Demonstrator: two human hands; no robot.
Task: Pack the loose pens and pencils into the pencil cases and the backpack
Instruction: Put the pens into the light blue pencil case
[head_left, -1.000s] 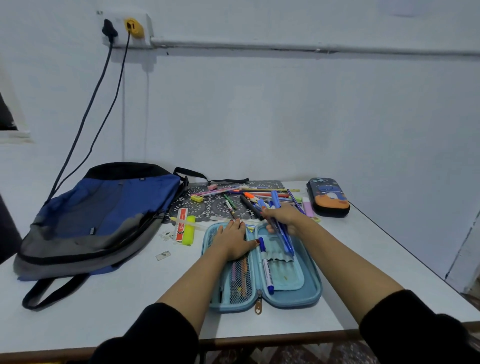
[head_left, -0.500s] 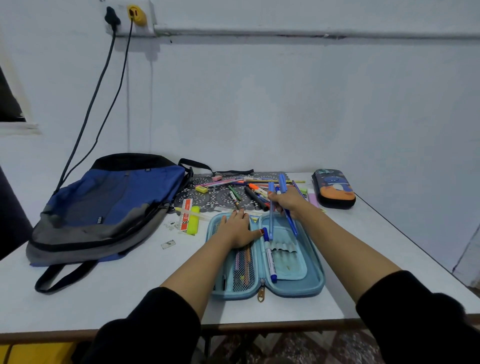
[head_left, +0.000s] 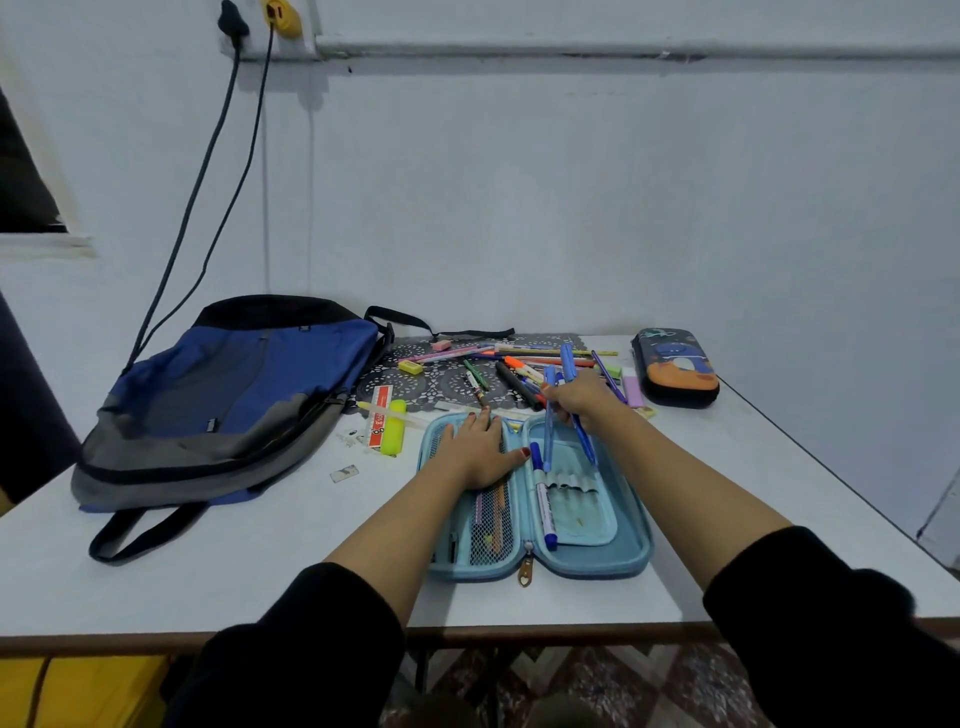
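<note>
**Pen-packing in progress: a fistful of blue pens over the open case**

Biggest first: the white table (head_left: 208, 571) has the blue-and-grey backpack (head_left: 234, 395) lying flat on its left side, well away from the hands. Front and centre is the light-blue pencil case (head_left: 634, 551), unzipped and spread open. A second, dark pencil case (head_left: 675, 369) sits shut at the far right. Between the backpack and that dark case, the loose pile (head_left: 519, 364) of pens, pencils and highlighters is scattered over a lacy mat (head_left: 441, 384).

The left hand (head_left: 478, 447) lies flat with its fingers straight, pressing on the mesh pocket (head_left: 491, 530) half of the open case. I'd say it's just pinning the case down.

The right hand (head_left: 576, 400) has its fingers curled round a few blue pens (head_left: 549, 431). The grip is around mid-barrel. Caps poke up above the knuckles and the lower ends splay down over the case's right half, just above the elastic loops (head_left: 571, 480). A blue-capped marker (head_left: 543, 499) already lies along the hinge.

Handling-wise, I'd expect these to be light, stiff and a bit slick, being smooth plastic barrels. Held as a bunch they fan out, as they're doing here. A mid-barrel grip looks right for carrying, but feeding the loops probably means one pen at a time, pinched nearer the lower end.
</note>
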